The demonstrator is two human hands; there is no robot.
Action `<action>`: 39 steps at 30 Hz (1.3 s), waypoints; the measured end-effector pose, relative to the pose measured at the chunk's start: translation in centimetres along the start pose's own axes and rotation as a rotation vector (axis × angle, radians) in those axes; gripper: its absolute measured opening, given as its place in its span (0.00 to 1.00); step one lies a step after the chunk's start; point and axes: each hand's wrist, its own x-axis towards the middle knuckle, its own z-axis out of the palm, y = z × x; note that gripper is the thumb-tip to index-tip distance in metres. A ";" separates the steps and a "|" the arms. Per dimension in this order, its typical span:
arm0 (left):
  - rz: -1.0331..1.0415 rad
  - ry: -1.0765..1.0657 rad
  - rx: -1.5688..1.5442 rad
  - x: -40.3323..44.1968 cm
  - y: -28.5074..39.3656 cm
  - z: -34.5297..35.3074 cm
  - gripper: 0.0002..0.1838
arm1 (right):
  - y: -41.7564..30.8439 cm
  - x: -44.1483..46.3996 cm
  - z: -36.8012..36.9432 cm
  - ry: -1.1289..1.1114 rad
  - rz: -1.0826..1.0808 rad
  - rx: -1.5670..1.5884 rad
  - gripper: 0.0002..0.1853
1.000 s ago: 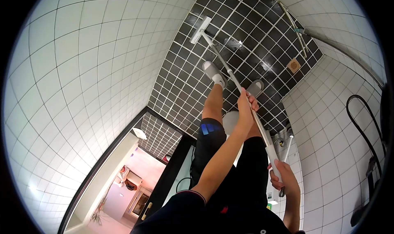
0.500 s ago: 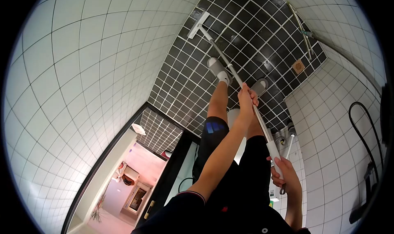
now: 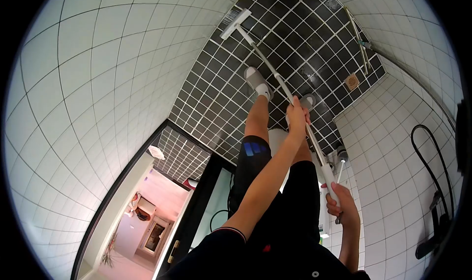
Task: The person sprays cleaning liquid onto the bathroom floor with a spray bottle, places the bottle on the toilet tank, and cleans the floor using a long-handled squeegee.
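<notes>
A long white-and-grey pole (image 3: 276, 74) runs from my hands up to a flat white head (image 3: 236, 24), which rests on the dark tiled floor (image 3: 290, 49) near the left wall. Halfway along the pole, my left hand (image 3: 297, 115) is wrapped round the shaft. My right hand (image 3: 342, 202) grips the thick white handle at the pole's lower end, fingers closed. The grey slippers (image 3: 254, 79) on my feet stand on the floor beside the pole.
White tiled walls (image 3: 123, 54) rise on both sides. A square drain (image 3: 351, 82) and thin sticks (image 3: 358, 39) are at the upper right. A black hose (image 3: 427, 157) hangs at the right. An open doorway with a black frame (image 3: 123, 186) stands at the lower left.
The white head has moved a little up and left, toward the left wall. Both hands keep their hold on the pole. The view has shifted slightly.
</notes>
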 end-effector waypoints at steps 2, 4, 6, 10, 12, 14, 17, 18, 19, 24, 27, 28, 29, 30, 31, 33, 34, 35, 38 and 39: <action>-0.008 0.008 0.085 -1.7 -1.9 -0.1 0.19 | 1.1 -0.9 -1.1 0.065 0.070 -0.017 0.22; 0.006 0.045 0.084 -3.5 -3.8 0.1 0.20 | 2.5 -1.9 -2.5 0.070 0.070 -0.036 0.22; 0.062 0.008 0.274 -5.4 -5.1 0.0 0.21 | 4.1 -2.7 -4.3 0.092 0.069 -0.022 0.23; 0.052 0.084 0.256 -8.5 -10.6 -0.4 0.24 | 9.7 -3.5 -8.9 0.196 0.081 -0.170 0.17; 0.050 0.050 0.264 -10.2 -13.2 -1.3 0.24 | 12.6 -4.1 -10.3 0.236 0.070 -0.315 0.15; -0.025 -0.032 0.282 -12.8 -15.3 -3.0 0.25 | 15.0 -5.7 -11.1 0.241 0.163 -0.360 0.15; -0.179 -0.083 0.320 -16.0 -18.7 -4.9 0.25 | 19.0 -7.9 -12.8 0.262 0.179 -0.309 0.17; -0.186 -0.082 0.317 -16.5 -19.9 -5.0 0.25 | 20.0 -8.4 -13.5 0.274 0.167 -0.282 0.16; -0.290 -0.084 0.301 -16.9 -21.1 -4.9 0.26 | 20.4 -8.9 -14.1 0.285 0.148 -0.296 0.15; -0.413 -0.123 0.218 -16.0 -23.4 -4.5 0.26 | 19.9 -7.9 -15.1 0.351 0.168 -0.413 0.18; -0.180 -0.057 0.224 -11.6 -22.3 -4.1 0.26 | 17.6 -3.7 -15.1 0.345 0.034 -0.602 0.20; -0.125 -0.013 0.262 -10.1 -20.4 -3.7 0.26 | 17.1 -2.2 -15.2 0.321 -0.061 -0.655 0.21; -0.105 0.006 0.268 -8.8 -18.4 -3.6 0.27 | 15.9 -1.5 -14.5 0.314 -0.053 -0.661 0.21; -0.101 0.014 0.262 -8.7 -17.0 -3.6 0.27 | 14.3 -0.8 -13.4 0.267 0.043 -0.604 0.22; -0.154 0.018 0.298 -8.8 -16.0 -3.7 0.27 | 13.7 -0.6 -12.5 0.220 0.138 -0.547 0.23; -0.140 0.053 0.341 -9.0 -16.1 -3.9 0.27 | 15.3 -0.6 -12.1 0.230 0.084 -0.575 0.24; -0.140 0.055 0.329 -9.6 -16.4 -4.1 0.27 | 16.2 -0.8 -12.1 0.242 0.030 -0.592 0.24; -0.067 0.089 0.362 -10.5 -16.7 -4.3 0.27 | 16.5 -1.4 -11.7 0.254 0.100 -0.520 0.24; 0.064 0.163 0.442 -12.9 -17.7 -5.1 0.28 | 17.2 -4.3 -11.8 0.187 0.138 -0.464 0.22; -0.001 0.149 0.433 -13.8 -18.0 -5.6 0.28 | 17.6 -4.7 -11.9 0.192 0.148 -0.466 0.22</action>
